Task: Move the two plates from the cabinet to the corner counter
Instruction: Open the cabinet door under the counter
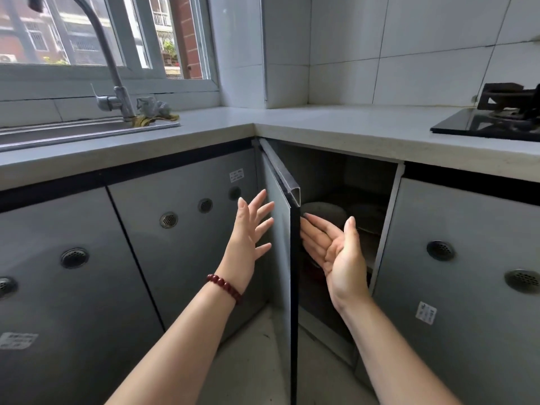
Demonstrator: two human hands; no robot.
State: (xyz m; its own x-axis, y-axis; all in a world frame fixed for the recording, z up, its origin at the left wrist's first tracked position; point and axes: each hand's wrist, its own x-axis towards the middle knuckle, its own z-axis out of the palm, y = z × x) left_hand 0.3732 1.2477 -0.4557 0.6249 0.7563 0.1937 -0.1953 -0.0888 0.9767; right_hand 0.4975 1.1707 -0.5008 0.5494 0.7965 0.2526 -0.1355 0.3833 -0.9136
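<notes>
The grey cabinet door (280,238) under the corner counter (321,124) stands swung out towards me, edge-on. Inside the dark cabinet a pale plate (324,211) rests on a shelf, with a second darker plate (366,213) to its right, both dim. My left hand (249,232) is open with fingers spread, just left of the door's outer face. My right hand (333,247) is open, palm turned left, just right of the door's edge at the cabinet mouth, below the pale plate. Neither hand holds anything.
A steel sink (73,131) with a tall faucet (117,92) sits at the left under a window. A black gas hob (493,121) lies at the far right of the counter. Shut grey cabinet doors with round vents flank the opening.
</notes>
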